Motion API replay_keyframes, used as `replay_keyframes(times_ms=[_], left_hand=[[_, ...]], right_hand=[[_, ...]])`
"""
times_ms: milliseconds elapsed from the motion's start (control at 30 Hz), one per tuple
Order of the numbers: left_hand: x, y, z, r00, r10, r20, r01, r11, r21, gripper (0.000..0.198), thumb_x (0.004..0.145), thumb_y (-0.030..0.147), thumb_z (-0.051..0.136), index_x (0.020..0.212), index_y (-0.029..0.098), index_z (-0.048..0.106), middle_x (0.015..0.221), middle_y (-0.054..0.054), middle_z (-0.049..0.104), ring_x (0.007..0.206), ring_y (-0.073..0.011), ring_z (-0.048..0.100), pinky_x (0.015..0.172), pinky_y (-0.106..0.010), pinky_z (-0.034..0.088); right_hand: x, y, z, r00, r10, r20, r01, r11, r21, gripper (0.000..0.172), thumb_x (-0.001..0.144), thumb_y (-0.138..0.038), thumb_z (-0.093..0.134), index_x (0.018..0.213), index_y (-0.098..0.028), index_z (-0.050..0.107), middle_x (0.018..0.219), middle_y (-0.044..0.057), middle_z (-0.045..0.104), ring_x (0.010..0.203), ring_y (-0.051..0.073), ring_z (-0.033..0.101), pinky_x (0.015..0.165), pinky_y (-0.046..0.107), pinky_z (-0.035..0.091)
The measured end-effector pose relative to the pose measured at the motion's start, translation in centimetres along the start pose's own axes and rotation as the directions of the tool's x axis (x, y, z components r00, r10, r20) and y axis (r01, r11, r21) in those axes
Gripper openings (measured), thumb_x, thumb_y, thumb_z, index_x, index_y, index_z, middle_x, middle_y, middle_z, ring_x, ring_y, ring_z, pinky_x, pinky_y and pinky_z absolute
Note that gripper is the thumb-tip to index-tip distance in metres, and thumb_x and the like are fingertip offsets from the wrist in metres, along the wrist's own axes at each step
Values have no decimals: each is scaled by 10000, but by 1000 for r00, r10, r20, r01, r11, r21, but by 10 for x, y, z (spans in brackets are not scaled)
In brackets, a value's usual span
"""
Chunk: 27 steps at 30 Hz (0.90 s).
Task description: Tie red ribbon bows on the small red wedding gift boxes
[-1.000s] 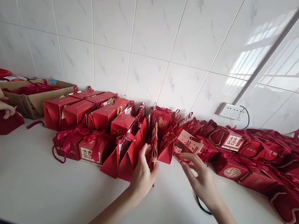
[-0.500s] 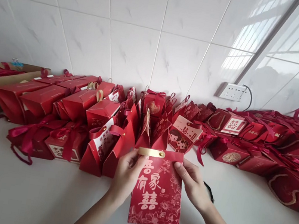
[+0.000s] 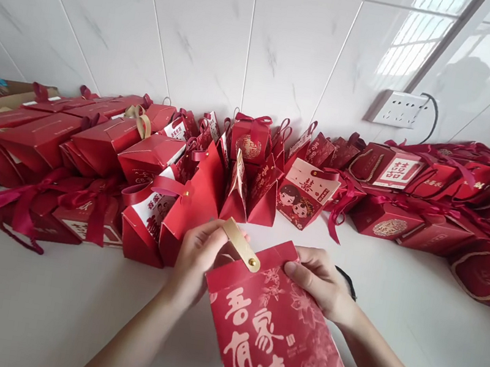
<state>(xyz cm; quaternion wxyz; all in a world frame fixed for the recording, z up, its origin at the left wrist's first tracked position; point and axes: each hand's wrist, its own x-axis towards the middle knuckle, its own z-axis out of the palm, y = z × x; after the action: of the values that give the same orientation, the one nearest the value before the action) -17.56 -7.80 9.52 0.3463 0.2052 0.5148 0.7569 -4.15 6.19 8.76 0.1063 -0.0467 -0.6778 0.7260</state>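
Here, white counter spreads on both sides. Your left hand pinches a gold strap, your right hand a tilted, flower-printed red bag.

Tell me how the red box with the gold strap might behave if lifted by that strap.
The red box is probably fairly stiff, since it looks flat and straight-edged. It may swing or tilt, as the gold strap is fastened near its top edge. Its contents don't show, so weight is uncertain.

The view's lower edge crops the red carton, behind which the right hand has fingertips hidden.
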Motion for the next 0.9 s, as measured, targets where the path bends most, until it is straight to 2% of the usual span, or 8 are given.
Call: replay_keyframes(times_ms=[100,267,400,500,633,700,800,900], left_hand=[[0,-2,0,1000,8,-8,-8,1000,13,252,731,402,676,637,168,654,637,7,646,469,-80,530,433,-174,408],[2,-3,-4,985,-26,168,32,999,-37,286,687,431,702,832,188,663,695,-20,646,510,-121,554,447,-225,434],[2,3,-4,984,-51,171,76,986,-148,189,656,327,684,695,191,559,583,22,519,467,-92,454,414,-206,376],[1,7,-6,979,-10,202,45,984,-171,261,646,356,670,630,202,460,594,26,431,487,-95,420,424,-223,378],[1,4,-11,967,64,246,-44,995,-84,426,657,498,635,496,209,367,741,-73,558,848,-258,600,671,-379,524],[2,2,-13,957,61,283,-49,998,-51,494,665,534,641,429,205,357,943,-106,647,1120,-329,542,842,-444,505],[2,2,-12,943,63,326,-48,997,-53,504,625,571,696,404,204,429,1079,-68,684,1189,-340,529,942,-475,466],[0,6,-7,952,112,286,-94,993,-75,364,670,607,644,659,244,666,1102,-60,692,1074,-317,617,927,-481,483]], right_hand=[[-2,1,3,997,-21,76,23,999,-26,361,869,-429,551,649,-143,549,585,4,518,504,86,436,480,211,352],[-4,7,5,982,-29,189,36,999,-35,330,883,-405,546,702,-134,601,616,1,522,526,86,432,495,216,357],[-3,3,6,973,-40,226,24,997,73,266,881,-381,568,804,-141,653,713,15,595,625,101,525,594,219,436],[0,1,6,981,-26,194,8,996,92,301,854,-426,598,790,-136,654,719,17,600,637,107,537,610,226,452],[3,3,7,988,34,154,-59,985,164,349,847,-466,602,753,-131,624,658,-6,569,573,83,516,569,207,439],[6,5,10,975,113,192,-143,978,151,351,855,-482,587,832,-135,635,718,7,608,625,98,564,618,225,468],[9,7,14,959,214,184,-207,977,-59,413,884,-526,512,993,-148,642,920,62,663,825,174,629,777,318,504],[9,6,16,992,111,58,-94,968,-233,446,889,-518,506,1189,-194,570,1174,93,617,1098,231,573,981,405,439]])
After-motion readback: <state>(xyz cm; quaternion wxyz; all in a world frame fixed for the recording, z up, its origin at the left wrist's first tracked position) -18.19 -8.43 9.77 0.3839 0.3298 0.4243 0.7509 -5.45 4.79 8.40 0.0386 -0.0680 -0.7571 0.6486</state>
